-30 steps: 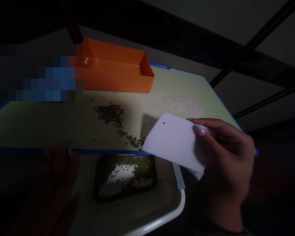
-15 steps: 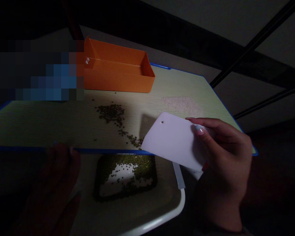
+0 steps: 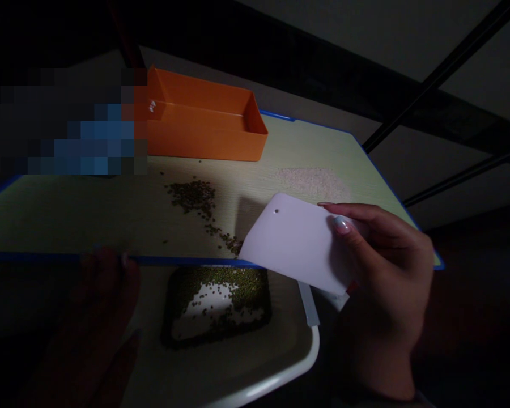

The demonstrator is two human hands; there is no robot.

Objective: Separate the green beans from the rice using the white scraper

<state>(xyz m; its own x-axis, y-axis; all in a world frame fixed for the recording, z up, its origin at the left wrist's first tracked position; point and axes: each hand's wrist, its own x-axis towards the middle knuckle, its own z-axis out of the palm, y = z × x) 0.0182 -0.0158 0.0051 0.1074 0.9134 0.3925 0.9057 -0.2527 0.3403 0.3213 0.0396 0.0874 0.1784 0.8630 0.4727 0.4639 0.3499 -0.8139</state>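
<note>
Pinching a white scraper [image 3: 295, 241], the right hand [image 3: 393, 266] is half-curled.

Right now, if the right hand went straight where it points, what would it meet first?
Probably the beans beside the white card that the right hand holds, though depth is unclear.

The room is dim, with its far left corner and right side sinking into near black. Soft light falls on the middle of the worktop [image 3: 314, 139], a pale surface with faint wood grain and a blue edging [image 3: 25, 257]. Below its near side runs a white bar [image 3: 276, 388], rounded at the corner, with a grey sleeve [image 3: 309, 303] on one stretch. Behind lie large greyish panels [image 3: 344, 31], crossed by a broad dark band [image 3: 323, 59] and thin black lines [image 3: 471, 48]; whether floor or wall is unclear.
</note>
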